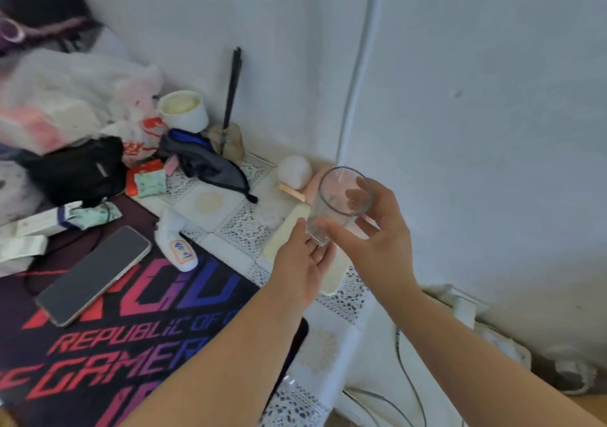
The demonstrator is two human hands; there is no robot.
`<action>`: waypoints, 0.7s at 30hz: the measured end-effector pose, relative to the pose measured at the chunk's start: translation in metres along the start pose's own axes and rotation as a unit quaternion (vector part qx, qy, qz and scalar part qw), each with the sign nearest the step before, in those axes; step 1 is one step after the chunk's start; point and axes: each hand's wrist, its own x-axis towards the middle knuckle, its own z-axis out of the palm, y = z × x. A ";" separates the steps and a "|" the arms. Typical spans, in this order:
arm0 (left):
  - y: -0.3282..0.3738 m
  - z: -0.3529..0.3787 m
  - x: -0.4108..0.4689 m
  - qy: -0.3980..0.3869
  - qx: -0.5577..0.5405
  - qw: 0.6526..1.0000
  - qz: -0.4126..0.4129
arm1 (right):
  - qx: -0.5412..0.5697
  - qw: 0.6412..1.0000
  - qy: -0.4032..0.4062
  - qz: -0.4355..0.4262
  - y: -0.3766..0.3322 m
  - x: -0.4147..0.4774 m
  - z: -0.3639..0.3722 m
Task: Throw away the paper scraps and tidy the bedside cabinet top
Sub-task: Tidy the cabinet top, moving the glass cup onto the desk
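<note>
A clear empty drinking glass (341, 196) is held tilted above the right end of the cabinet top (236, 233). My right hand (377, 239) wraps around its side, thumb on the near face. My left hand (300, 262) supports the glass base from below with its fingertips. Below the hands lies a pale cream cloth (285, 233) on the patterned cover. A white crumpled paper ball (294, 170) rests near the wall, beside a wooden stick (290, 191) and a pink piece.
A phone (93, 274) lies on a black gaming mat (115, 328). Further left are a small white bottle (179, 242), paper packets (36, 229), a black pouch (75, 170), plastic bags, a white cup (184, 109) and a reed diffuser (230, 131). Cables hang at the right.
</note>
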 end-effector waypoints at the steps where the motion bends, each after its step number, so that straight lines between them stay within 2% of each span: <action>1: 0.009 -0.009 0.002 0.014 -0.002 1.000 0.009 | -0.002 1.000 -0.010 0.001 0.001 0.003 0.013; 9: 0.065 -0.061 0.017 0.083 0.001 0.996 0.021 | -0.027 0.998 -0.050 0.009 0.016 0.034 0.093; 16: 0.082 -0.090 0.018 0.152 0.037 0.987 0.037 | -0.046 0.994 -0.082 0.046 0.032 0.040 0.122; 21: 0.080 -0.090 0.024 0.215 0.128 0.966 0.059 | -0.062 0.992 -0.096 0.047 0.032 0.040 0.130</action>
